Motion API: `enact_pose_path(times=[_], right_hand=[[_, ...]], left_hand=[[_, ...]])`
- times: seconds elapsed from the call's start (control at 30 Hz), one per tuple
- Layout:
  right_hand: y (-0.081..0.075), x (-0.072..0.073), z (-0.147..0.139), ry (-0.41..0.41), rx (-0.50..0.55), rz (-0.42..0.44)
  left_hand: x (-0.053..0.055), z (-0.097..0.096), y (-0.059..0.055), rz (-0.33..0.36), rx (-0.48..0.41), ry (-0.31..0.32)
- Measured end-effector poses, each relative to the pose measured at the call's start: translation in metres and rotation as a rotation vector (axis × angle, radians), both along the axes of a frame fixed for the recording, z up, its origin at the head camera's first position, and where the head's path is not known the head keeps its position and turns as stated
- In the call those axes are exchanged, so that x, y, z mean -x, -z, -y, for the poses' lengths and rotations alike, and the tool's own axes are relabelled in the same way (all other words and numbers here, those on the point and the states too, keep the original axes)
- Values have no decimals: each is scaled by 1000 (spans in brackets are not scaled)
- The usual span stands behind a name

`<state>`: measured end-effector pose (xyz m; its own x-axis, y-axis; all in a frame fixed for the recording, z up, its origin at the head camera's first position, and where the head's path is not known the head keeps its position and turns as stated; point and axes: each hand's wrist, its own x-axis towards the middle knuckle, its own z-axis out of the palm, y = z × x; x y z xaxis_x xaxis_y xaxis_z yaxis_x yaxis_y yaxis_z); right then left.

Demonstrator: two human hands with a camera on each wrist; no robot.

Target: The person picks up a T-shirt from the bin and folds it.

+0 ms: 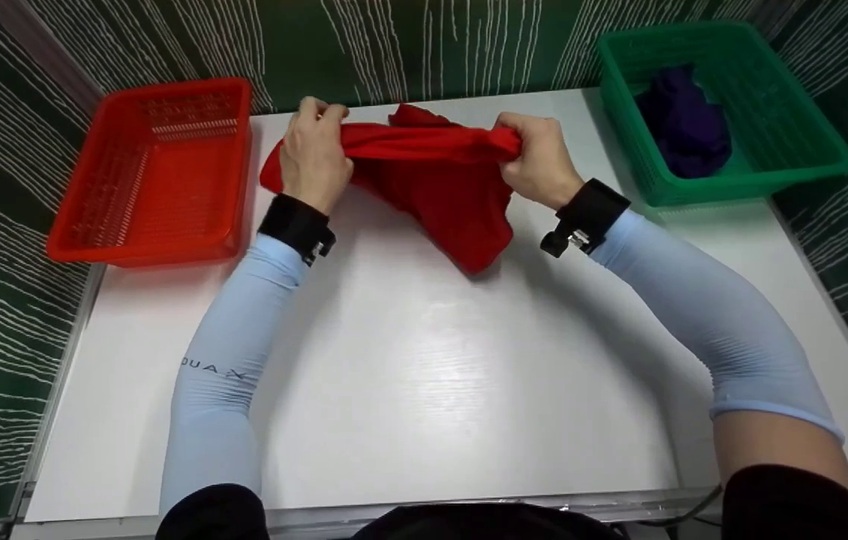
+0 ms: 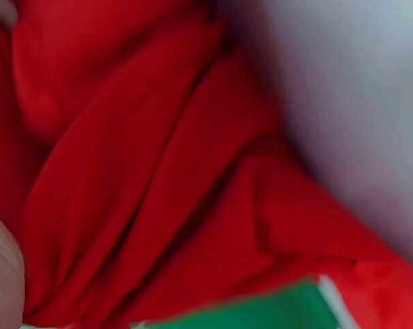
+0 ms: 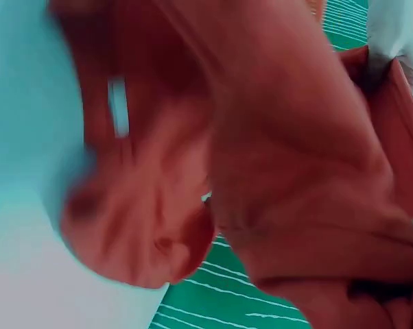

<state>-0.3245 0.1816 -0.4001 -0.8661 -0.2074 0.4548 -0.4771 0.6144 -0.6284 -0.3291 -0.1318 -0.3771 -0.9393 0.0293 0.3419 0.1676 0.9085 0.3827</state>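
A rumpled red cloth (image 1: 461, 202) stretches between both hands above the far half of the white table. My left hand (image 1: 315, 154) grips its left end, fingers curled over the top edge. At the other end, my right hand (image 1: 542, 161) holds a bunched corner in its curled fingers. Between them the upper edge runs nearly level, while a pointed flap hangs down toward the tabletop. Loose folds of the cloth (image 2: 158, 171) fill most of the left wrist view. Seen from the right wrist, the cloth (image 3: 289, 157) hangs in broad, blurred folds.
On the left stands a red plastic basket (image 1: 233, 202), close to the left hand. A green basket (image 1: 758, 191) at the back right contains a crumpled purple cloth (image 1: 687, 124). Behind the white table (image 1: 439, 397) rises a dark green wall with white lines (image 1: 461, 52).
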Motion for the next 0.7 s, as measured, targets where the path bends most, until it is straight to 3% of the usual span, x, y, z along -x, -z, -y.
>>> enact_pose_path(times=[0.17,0.23,0.3,0.37,0.47,0.63,0.7], right_hand=[[-16,-1,-10,84,256,-28],[-22,-2,-14,82,348,-56],[-26,-2,-18,66,353,-81],[-27,0,-20,43,256,-78],[-16,5,-22,1,-45,16],[41,13,-26,-134,-566,268],[60,13,-25,-170,-691,347]], left_hand=[[-5,25,-25,8,5,-14],[-8,32,-29,7,7,5],[-8,38,-29,38,3,35],[-6,43,-22,97,3,75],[-1,49,1,267,48,131],[5,48,62,577,198,192],[8,44,80,619,238,198]])
